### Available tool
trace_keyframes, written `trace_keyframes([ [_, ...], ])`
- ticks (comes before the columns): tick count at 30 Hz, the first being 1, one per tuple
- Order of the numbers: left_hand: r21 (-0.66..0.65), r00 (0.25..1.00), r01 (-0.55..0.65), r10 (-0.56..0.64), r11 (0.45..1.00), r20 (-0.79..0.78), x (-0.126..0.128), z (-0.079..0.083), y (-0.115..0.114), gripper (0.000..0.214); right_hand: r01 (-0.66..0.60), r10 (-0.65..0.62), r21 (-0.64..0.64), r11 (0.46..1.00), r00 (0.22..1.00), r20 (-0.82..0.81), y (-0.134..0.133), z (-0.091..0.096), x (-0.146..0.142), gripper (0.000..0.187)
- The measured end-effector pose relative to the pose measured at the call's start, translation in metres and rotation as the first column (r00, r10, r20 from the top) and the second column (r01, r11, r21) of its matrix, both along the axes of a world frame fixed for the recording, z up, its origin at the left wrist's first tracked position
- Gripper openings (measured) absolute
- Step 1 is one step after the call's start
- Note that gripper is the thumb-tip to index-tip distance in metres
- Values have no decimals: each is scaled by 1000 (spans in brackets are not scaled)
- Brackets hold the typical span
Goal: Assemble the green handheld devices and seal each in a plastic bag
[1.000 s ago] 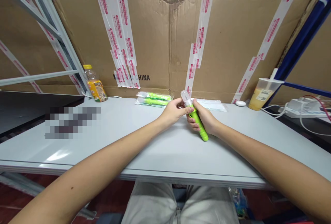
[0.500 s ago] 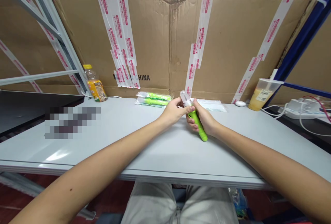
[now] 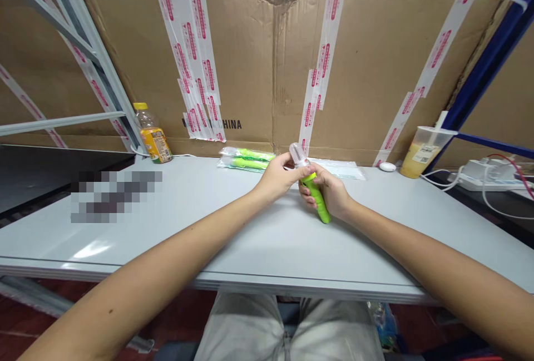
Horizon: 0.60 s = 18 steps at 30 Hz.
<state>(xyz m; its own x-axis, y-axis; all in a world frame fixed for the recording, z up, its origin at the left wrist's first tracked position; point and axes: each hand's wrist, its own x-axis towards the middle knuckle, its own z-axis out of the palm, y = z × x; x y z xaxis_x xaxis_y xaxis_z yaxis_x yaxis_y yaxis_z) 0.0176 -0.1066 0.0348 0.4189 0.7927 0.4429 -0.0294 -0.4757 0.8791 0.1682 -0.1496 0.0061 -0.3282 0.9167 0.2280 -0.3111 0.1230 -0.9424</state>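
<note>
Above the gray table [image 3: 250,250], the right hand [image 3: 331,197] wraps around a tilted green handle [image 3: 320,208]. The left hand [image 3: 277,174] pinches its clear cap [image 3: 297,154]. Just behind lie bagged green handles [image 3: 246,159]. Farther back stand a yellow bottle [image 3: 152,137], a drink cup [image 3: 421,154] and a cardboard wall [image 3: 367,72].

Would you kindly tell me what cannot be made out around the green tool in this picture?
Head view:
Green tool: its middle is hidden by the right hand and left hand.
Inside its clear cap: too small.
Table, left part: a blurred patch covers something.
Bottle label: too small to read.
</note>
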Motion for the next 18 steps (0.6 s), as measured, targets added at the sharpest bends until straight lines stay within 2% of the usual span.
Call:
trace_keyframes([
  [3,-63,999,24,-20,998,51,-3,-2,8,38,33,-34,4,999,999,25,1,-4,0,33],
  [7,-148,984,129,-108,981,140,-8,-8,18,39,39,-42,46,998,996,78,8,-11,-1,38],
  [11,-150,967,205,-177,967,183,-12,-11,21,35,61,-73,99,993,989,128,12,-14,0,42],
  [18,-169,947,261,-218,950,237,-10,-4,13,31,92,-108,80,993,967,229,10,-16,-4,46],
])
